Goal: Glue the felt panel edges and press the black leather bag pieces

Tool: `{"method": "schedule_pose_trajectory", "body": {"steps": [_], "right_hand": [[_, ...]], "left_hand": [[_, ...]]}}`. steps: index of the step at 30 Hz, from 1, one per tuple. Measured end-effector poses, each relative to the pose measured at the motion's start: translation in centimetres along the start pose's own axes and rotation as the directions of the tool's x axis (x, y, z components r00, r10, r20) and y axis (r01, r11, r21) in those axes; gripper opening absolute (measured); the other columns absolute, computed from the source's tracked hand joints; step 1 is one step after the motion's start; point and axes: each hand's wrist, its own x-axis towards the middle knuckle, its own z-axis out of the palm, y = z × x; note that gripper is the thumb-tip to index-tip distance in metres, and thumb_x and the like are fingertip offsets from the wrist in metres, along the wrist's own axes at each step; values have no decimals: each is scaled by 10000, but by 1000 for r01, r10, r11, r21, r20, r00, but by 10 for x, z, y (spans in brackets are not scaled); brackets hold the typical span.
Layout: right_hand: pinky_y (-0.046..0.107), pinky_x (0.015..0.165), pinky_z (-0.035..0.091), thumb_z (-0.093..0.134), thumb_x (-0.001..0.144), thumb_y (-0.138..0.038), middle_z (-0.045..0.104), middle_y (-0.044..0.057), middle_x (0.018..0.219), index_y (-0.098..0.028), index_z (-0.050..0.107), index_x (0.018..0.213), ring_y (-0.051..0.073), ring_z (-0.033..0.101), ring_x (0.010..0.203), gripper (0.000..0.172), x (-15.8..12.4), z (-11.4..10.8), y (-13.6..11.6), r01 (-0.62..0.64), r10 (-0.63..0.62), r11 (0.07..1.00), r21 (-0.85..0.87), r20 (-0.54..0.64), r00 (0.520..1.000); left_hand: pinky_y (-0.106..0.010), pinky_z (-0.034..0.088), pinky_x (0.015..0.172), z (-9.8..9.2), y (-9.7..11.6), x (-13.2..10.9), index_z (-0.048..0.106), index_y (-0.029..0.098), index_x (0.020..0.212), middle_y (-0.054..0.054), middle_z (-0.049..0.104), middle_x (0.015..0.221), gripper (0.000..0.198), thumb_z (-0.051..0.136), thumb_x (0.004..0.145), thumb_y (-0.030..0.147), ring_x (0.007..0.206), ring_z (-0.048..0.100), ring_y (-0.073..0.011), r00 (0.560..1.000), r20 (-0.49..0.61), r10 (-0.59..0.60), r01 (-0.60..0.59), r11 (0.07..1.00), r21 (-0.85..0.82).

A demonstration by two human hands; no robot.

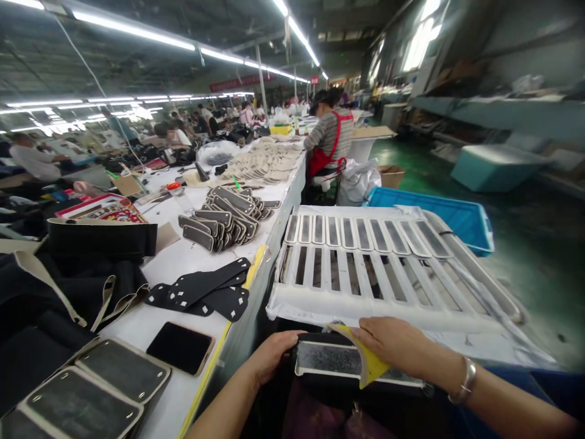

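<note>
Close to my body lies a black piece with a pale-edged grey panel [326,358]; its full shape is hidden. My left hand [277,352] grips its left end, fingers curled over the far edge. My right hand [392,342], with a bracelet at the wrist, holds a bent yellow sheet [372,364] against the panel's right part. Just beyond, a white slatted rack [315,305] carries a row of grey panels with pale borders [363,233]. To the left, black strips with pale diamond marks [208,289] lie beside a phone [180,347].
The long white table [169,262] runs away on my left, with a yellow strip along its edge. On it are piled dark panels [223,216], beige pieces [265,158] and black fabric [41,317]. A blue crate [457,213] stands behind the rack. A co-worker [331,131] sits further along.
</note>
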Motion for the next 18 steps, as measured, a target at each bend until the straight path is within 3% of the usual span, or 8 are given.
{"method": "schedule_pose_trajectory", "body": {"steps": [4,7,10,12,15,18], "right_hand": [[387,865,433,225,938,-419,643,150,981,-134,623,1010,254,600,919,495,-22,5,-3,96,-111,964,249,50,993],[367,860,463,249,926,-483,639,126,985,-150,611,981,239,595,937,494,-37,9,-10,32,-76,837,547,57,996],[311,615,522,325,899,-543,638,87,850,-177,557,1015,225,632,793,448,-52,17,-24,-168,37,524,835,175,984],[276,518,502,385,888,-532,624,65,824,-200,503,1089,214,642,731,406,-59,27,-37,-219,65,272,937,210,976],[261,555,505,489,864,-432,606,44,842,-207,472,1122,172,635,691,344,-66,42,-56,-158,126,-43,987,162,979],[261,607,503,578,800,-299,590,15,878,-230,430,1180,144,629,691,413,-72,58,-72,-117,128,-256,960,154,980]], "left_hand": [[-370,411,865,-3,5,-1,643,144,1118,-95,672,1017,444,584,752,389,945,595,-250,1000,3,-26,26,997,74],[-379,392,885,1,9,0,672,150,1063,-73,687,956,394,584,730,341,954,579,-254,999,-36,-20,24,992,125],[-383,358,939,9,10,2,685,158,1028,-63,685,967,358,566,720,298,1016,545,-262,995,-96,4,10,989,147],[-389,360,940,13,9,2,676,176,1044,-65,673,1018,362,546,723,282,1043,529,-264,991,-132,4,15,990,143],[-418,419,846,12,9,-4,624,206,1135,-81,655,1067,413,522,752,322,1004,554,-272,990,-130,-50,65,992,110],[-390,463,754,2,10,-19,567,226,1207,-93,628,1126,469,446,828,474,1048,550,-277,992,-58,-109,113,992,56]]}}
